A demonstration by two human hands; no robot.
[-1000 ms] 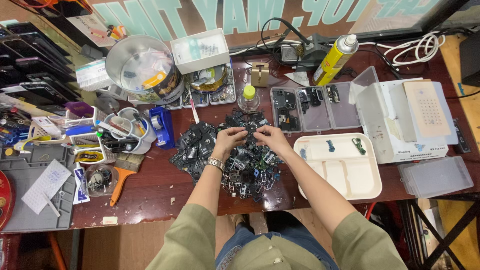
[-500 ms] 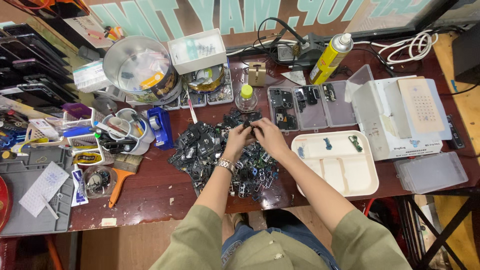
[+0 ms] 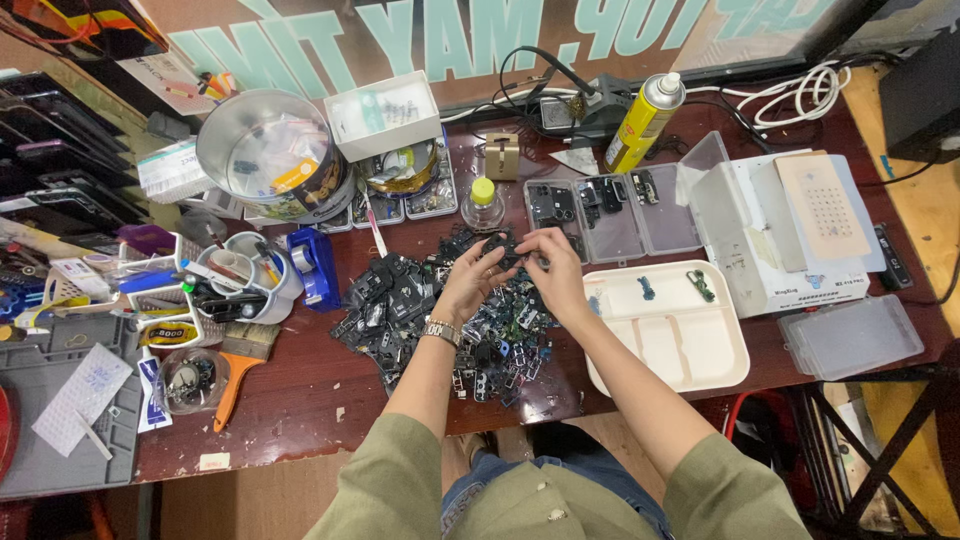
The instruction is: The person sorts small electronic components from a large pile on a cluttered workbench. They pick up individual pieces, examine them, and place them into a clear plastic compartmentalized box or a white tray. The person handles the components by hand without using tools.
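A dark red wooden table [image 3: 300,395] stands against a lettered wall panel [image 3: 420,40]; pale wooden floor [image 3: 925,205] right.

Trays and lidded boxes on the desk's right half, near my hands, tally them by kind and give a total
Cream sectioned tray: 1
Clear compartment box holding small dark parts: 1
Clear empty lidded box: 1
White open-lidded case: 1
Total: 4
Both hands, left hand and right hand, pinch one small dark part above the parts pile.
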